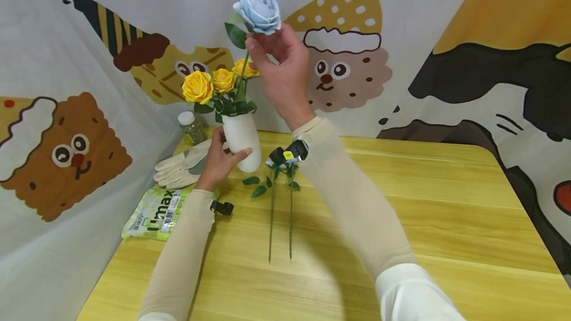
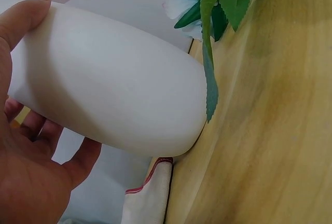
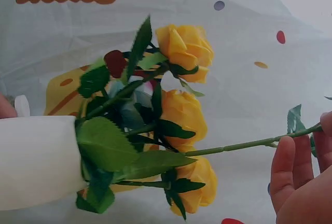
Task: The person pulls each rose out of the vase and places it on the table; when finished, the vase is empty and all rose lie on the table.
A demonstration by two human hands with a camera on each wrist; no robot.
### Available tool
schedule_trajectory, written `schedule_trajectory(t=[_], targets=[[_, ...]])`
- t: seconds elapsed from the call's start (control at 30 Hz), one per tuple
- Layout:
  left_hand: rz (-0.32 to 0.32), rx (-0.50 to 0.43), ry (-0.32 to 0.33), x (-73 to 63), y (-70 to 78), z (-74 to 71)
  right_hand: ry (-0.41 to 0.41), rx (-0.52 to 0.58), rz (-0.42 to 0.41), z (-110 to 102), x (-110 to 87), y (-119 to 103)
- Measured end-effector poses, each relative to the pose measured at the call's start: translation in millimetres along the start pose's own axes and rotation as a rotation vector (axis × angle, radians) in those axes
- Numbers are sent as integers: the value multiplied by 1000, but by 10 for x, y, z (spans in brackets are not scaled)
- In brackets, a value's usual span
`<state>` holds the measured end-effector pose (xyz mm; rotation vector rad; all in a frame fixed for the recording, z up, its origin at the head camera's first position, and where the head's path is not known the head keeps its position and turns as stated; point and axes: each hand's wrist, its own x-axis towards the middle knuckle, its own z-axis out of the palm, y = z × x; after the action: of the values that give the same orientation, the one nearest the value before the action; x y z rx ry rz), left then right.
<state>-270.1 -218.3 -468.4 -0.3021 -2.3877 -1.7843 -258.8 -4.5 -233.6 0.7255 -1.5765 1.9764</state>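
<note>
My left hand point(image 1: 219, 161) grips a white vase point(image 1: 244, 137) around its side, thumb at the front, and the vase's base is at the tabletop in the left wrist view. Three yellow roses point(image 1: 198, 87) with green leaves stand in the vase. Above them, my right hand point(image 1: 287, 66) pinches the stem of a pale blue rose point(image 1: 259, 11) just under its bloom. That green stem point(image 3: 233, 147) runs down among the yellow roses towards the vase mouth, its lower end hidden by leaves. Two more stems point(image 1: 271, 217) lie on the table, their pale blue blooms partly hidden behind my right wrist.
Left of the vase lie white gloves point(image 1: 176, 168) and a green-and-white Umax bag point(image 1: 153, 214). Behind the gloves is a white-lidded jar point(image 1: 192, 128). A printed cloth point(image 1: 357, 113) hangs behind the wooden table point(image 1: 446, 212).
</note>
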Motion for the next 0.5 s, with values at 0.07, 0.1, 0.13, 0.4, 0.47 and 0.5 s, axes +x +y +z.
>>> schedule_trajectory(t=[0.07, 0.1, 0.13, 0.4, 0.47, 0.5], targets=[[2, 0, -1, -5, 8, 1, 10, 13, -7, -28, -54, 17], [0, 0, -1, -5, 15, 2, 11, 23, -17, -41, -82, 23], [-2, -1, -1, -5, 17, 3, 13, 33, -28, -49, -111, 29], [-11, 11, -2, 12, 5, 8, 46, 92, -100, -85, -293, 57], [-7, 16, -1, 5, 10, 12, 64, 104, -113, -99, -338, 64], [-10, 17, -3, -10, 50, 14, 72, 106, -120, -105, -362, 68]])
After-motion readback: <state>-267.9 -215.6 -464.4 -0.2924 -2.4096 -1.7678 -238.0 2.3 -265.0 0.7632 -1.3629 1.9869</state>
